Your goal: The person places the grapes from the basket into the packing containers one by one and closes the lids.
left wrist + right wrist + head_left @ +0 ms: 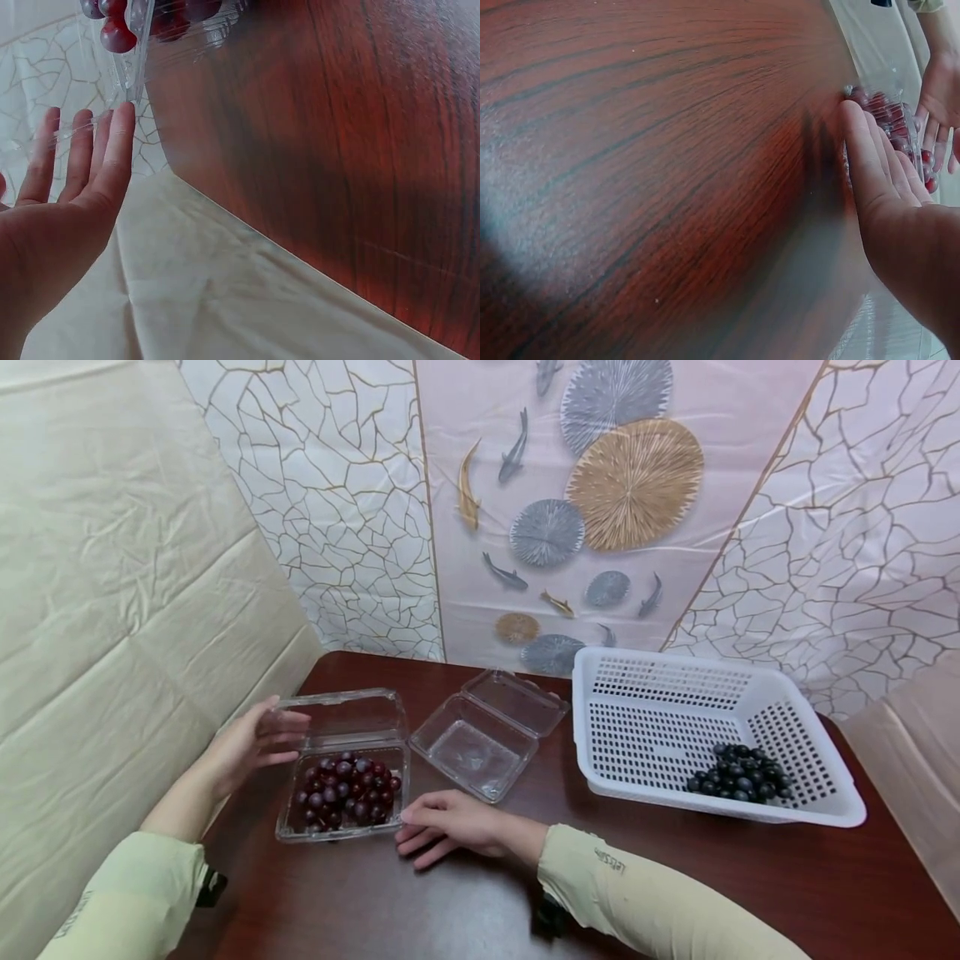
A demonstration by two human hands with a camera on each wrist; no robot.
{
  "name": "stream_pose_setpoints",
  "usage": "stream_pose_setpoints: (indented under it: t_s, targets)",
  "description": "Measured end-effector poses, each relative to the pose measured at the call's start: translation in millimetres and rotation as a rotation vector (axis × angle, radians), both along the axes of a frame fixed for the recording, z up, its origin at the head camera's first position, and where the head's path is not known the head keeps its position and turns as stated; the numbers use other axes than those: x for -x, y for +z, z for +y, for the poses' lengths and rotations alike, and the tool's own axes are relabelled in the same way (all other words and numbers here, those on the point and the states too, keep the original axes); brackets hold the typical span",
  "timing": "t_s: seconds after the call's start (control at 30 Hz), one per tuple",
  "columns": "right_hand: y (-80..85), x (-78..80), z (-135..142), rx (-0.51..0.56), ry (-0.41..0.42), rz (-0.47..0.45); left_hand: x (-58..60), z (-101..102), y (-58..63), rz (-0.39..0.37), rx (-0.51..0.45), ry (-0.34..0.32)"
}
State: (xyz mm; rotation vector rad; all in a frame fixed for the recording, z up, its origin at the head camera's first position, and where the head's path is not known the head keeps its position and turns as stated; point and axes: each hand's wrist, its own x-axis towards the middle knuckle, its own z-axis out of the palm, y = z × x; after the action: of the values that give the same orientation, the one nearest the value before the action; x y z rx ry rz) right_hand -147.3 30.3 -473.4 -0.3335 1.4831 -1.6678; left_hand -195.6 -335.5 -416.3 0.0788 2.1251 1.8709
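Note:
A clear plastic clamshell box (341, 837) stands at the left with its lid (345, 714) raised, its base full of dark red grapes (348, 791). My left hand (251, 742) is at the left side of that lid, fingers stretched out against the clear plastic. In the left wrist view, the lid's edge crosses the straight fingers (79, 169). Beside the box's front right corner lies my right hand (453, 827), fingers relaxed and extended. The right wrist view shows this hand (889, 176) along the box wall, with grapes behind it.
A second clear clamshell box (472, 752) lies open behind my right hand, with no fruit in it. At the right stands a white perforated basket (600, 785) with dark, nearly black grapes (738, 774) in its front right corner. Fabric-covered walls border the brown table (360, 910).

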Motion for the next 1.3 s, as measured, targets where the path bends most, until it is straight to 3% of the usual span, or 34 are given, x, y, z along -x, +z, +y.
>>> stream_pose_setpoints:
  t_s: [0.33,0.43,0.67,0.83,0.97,1.3]
  targets:
    - [-0.4,2.8,-3.7,0.010,-0.002,-0.019,-10.6,-11.0,3.9,-0.040,-0.166,-0.050]
    - [1.0,3.0,-4.4,0.009,-0.006,-0.029,-13.2,-11.6,3.6,-0.037,-0.178,-0.070]
    - [4.1,4.8,-4.9,0.018,0.003,-0.061,-21.1,-13.3,-5.3,0.040,-0.100,-0.112]
    - [4.3,6.7,-1.9,0.033,0.019,-0.078,-29.2,-13.1,-11.5,0.066,0.104,-0.099]
    - [4.0,7.3,0.5,0.038,0.040,-0.084,-34.6,-13.2,-15.6,0.073,0.244,-0.131]
    - [2.6,5.3,1.7,-0.024,0.029,-0.065,-38.6,-9.3,-27.3,0.107,0.348,-0.191]
